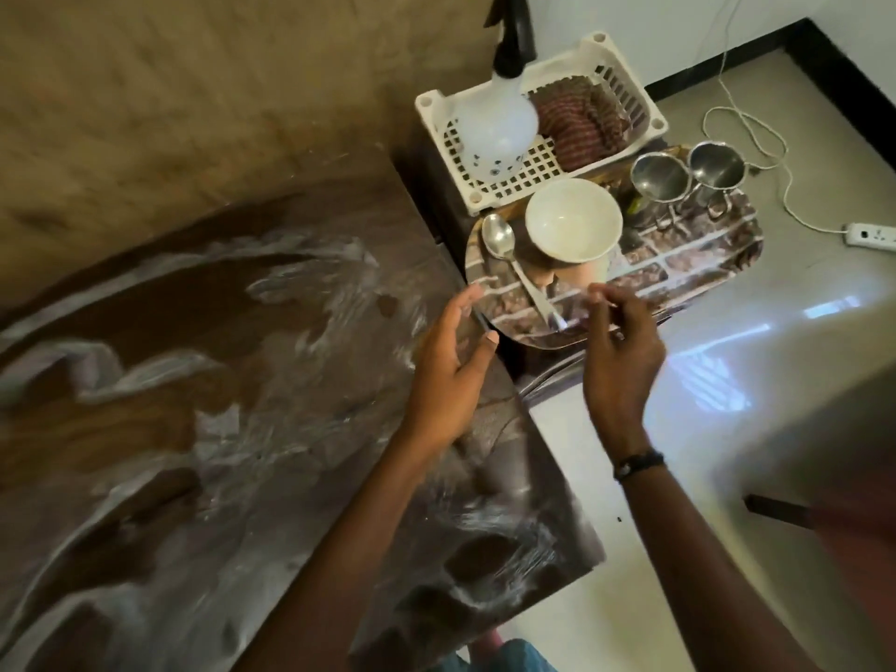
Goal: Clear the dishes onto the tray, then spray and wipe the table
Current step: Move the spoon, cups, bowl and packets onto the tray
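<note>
A shiny steel plate (514,303) lies on the near end of the brick-patterned tray (693,254), to the right of the table. On the plate are a steel spoon (504,249) and a white bowl (572,220). Two steel cups (654,179) stand at the tray's far end. My left hand (456,351) hovers at the plate's left rim with fingers spread and relaxed. My right hand (620,341) is at the plate's right rim, its fingers loose and blurred. Neither hand plainly grips anything. The brown table (242,380) is wrapped in crinkled clear plastic.
A white plastic basket (557,60) behind the tray holds a white spray bottle (494,133) with a black trigger and a striped cloth (582,118). A white power strip (872,235) and its cable lie on the tiled floor at the right.
</note>
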The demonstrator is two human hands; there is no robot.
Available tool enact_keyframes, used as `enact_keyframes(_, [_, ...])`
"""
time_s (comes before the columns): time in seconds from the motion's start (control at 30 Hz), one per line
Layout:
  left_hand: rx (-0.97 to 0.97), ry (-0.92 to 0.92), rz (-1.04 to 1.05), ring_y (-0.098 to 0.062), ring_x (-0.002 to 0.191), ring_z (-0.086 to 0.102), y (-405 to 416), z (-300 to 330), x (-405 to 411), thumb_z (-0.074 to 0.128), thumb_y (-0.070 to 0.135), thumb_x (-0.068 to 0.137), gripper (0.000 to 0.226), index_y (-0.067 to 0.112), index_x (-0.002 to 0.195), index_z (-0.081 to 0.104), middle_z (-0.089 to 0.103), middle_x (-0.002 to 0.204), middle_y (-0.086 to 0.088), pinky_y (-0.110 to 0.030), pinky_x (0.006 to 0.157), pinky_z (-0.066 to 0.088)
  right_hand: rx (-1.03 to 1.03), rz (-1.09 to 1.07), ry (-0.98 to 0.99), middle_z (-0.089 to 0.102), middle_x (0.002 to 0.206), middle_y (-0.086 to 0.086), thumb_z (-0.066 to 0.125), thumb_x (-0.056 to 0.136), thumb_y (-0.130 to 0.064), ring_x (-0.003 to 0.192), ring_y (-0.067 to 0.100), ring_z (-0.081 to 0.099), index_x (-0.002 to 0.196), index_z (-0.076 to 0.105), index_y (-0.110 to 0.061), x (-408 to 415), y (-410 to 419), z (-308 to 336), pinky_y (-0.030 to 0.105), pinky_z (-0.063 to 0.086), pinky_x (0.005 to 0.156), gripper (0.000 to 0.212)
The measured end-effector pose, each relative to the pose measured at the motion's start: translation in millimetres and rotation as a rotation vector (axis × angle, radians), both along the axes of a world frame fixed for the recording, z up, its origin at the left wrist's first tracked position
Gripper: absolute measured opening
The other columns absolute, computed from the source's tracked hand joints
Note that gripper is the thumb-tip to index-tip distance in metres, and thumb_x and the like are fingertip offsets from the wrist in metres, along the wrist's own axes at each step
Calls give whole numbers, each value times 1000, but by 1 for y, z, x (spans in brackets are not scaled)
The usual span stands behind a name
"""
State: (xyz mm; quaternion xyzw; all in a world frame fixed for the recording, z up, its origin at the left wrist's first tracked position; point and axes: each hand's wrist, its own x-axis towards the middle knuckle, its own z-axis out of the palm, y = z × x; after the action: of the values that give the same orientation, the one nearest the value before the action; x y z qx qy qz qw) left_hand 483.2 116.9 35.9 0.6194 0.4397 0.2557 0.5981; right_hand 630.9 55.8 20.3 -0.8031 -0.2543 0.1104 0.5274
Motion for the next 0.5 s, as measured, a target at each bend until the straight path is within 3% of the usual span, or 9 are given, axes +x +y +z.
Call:
enact_keyframes(0.07, [-5,-5,64,-2,128,44,-5,3,-32,52,7,95,44,24,134,44,51,137,7,-15,99,41,4,163,14,66,104,1,55,96,-15,94,8,60,104,66,-8,-49,0,-1,22,50,82,16])
enact_keyframes(0.2, [-9,15,153,11,117,49,-18,4,-113,52,6,95,40,17,133,46,53,133,5,-7,92,40,-22,392,28,67,104,-1,55,96,-15,92,7,63,105,66,-11,-139,3,1,21,52,79,15])
enact_keyframes(0.33, [-24,69,265,2,118,51,-40,0,-209,52,8,95,40,16,133,46,55,132,4,-8,94,40,-30,534,75,66,106,1,54,97,-12,92,4,63,108,66,-9,-233,3,3,18,52,79,17])
enact_keyframes(0.5, [-30,113,457,-4,118,54,-79,-5,-353,53,15,94,39,16,133,48,58,131,2,-16,98,42,-44,769,98,66,109,1,54,96,-10,95,5,63,110,66,-9,-371,-5,-3,26,53,83,19])
